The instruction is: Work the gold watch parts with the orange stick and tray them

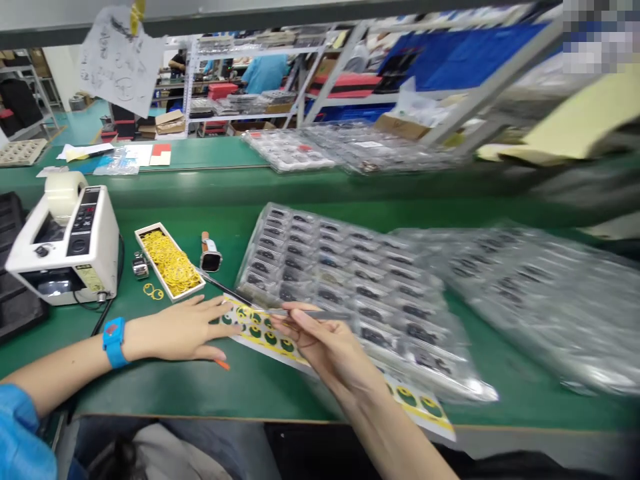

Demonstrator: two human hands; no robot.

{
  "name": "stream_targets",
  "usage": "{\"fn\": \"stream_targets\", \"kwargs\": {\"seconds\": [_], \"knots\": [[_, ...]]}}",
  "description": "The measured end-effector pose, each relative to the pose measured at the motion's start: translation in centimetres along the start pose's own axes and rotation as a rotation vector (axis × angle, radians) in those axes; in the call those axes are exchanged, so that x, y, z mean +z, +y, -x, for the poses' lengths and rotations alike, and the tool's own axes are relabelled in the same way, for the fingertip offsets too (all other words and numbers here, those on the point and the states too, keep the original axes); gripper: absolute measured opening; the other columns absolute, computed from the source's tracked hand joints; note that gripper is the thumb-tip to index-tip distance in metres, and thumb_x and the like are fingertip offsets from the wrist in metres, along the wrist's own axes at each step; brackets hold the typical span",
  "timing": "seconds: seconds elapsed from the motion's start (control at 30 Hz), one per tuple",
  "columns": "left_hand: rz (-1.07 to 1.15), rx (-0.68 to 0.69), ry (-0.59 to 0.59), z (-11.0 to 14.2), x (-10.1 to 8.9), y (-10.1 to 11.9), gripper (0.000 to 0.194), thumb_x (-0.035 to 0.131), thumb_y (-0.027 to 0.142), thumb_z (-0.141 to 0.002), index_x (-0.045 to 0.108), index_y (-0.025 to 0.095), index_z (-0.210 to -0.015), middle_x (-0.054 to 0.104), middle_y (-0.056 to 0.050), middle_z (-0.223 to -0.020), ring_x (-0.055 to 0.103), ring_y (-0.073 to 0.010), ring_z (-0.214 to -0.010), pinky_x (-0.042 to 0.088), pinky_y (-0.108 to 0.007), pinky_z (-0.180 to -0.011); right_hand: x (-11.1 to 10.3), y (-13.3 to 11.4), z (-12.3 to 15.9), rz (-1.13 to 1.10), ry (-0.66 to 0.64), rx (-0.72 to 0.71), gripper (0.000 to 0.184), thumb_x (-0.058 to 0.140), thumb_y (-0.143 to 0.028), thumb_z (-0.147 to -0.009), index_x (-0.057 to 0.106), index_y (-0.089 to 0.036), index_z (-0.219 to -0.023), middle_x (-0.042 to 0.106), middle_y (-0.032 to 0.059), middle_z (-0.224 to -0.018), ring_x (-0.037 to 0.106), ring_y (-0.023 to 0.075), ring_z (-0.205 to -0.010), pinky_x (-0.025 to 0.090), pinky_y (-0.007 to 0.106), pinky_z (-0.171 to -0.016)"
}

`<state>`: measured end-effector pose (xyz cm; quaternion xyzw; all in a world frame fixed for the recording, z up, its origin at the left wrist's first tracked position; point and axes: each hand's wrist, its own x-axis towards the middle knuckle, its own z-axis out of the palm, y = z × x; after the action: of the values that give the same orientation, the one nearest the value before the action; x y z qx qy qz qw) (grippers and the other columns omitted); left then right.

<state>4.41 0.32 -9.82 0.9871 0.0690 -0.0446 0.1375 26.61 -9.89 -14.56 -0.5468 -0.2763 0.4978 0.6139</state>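
Sticker sheet [271,338] slants across the green surface [190,393]; at its left end my left hand [173,331] lies open, fingers touching it; mid-sheet, my right hand [323,340] grips a slim grey tool [327,314]; clear plastic trays [345,257] extend rightward.

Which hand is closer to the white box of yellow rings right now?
Left. The left hand lies just on the near side of the white box; the right hand is farther off to the right, over the sticker sheet.
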Motion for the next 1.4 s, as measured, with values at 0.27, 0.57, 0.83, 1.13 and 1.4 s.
{"fn": "stream_targets", "kwargs": {"seconds": [0.27,0.57,0.83,1.13,1.4], "knots": [[0.14,-0.51,0.144,9.8,-1.2,-0.6,0.056,0.067,0.047,-0.078,0.054,0.011,-0.118,0.057,-0.014,-0.113,0.056,-0.0273,-0.103,0.049,-0.04,-0.087,7.9,0.9,-1.0,0.077,-0.209,0.127,0.047,0.086,-0.053,-0.049,0.073,-0.017,-0.076,0.073,0.0098,-0.075,0.071,0.0261,-0.076,0.058,0.036,-0.076],[0.339,-0.505,0.298,10.4,3.4,-0.6,0.04,0.072,0.026,-0.075,0.056,0.012,-0.109,0.057,-0.01,-0.104,0.053,-0.0234,-0.098,0.048,-0.036,-0.084,12.2,2.7,-1.2,0.277,-0.408,0.17,0.049,0.078,-0.06,-0.056,0.071,-0.017,-0.078,0.075,0.0098,-0.079,0.071,0.0278,-0.081,0.056,0.039,-0.08],[0.471,-0.442,0.298,10.4,3.3,-1.1,0.035,0.066,0.02,-0.08,0.052,0.017,-0.112,0.059,-0.008,-0.107,0.053,-0.0219,-0.101,0.046,-0.034,-0.086,11.6,3.3,-1.4,0.43,-0.412,0.123,0.049,0.072,-0.065,-0.061,0.074,-0.019,-0.077,0.075,0.0093,-0.083,0.07,0.0272,-0.079,0.057,0.034,-0.069],[0.495,-0.465,0.271,10.3,3.4,-1.2,0.031,0.064,0.02,-0.082,0.051,0.016,-0.11,0.059,-0.008,-0.108,0.052,-0.0222,-0.1,0.046,-0.034,-0.083,11.8,3.0,-1.5,0.478,-0.399,0.146,0.041,0.072,-0.061,-0.062,0.076,-0.021,-0.067,0.074,0.0093,-0.08,0.07,0.0261,-0.073,0.056,0.03,-0.059],[0.44,-0.454,0.266,10.5,3.5,-1.0,0.03,0.062,0.024,-0.084,0.049,0.018,-0.11,0.058,-0.008,-0.107,0.053,-0.0227,-0.099,0.047,-0.034,-0.08,12.0,2.9,-1.4,0.493,-0.359,0.117,0.036,0.071,-0.058,-0.063,0.076,-0.022,-0.064,0.074,0.0083,-0.075,0.069,0.0249,-0.065,0.054,0.028,-0.051]]}}
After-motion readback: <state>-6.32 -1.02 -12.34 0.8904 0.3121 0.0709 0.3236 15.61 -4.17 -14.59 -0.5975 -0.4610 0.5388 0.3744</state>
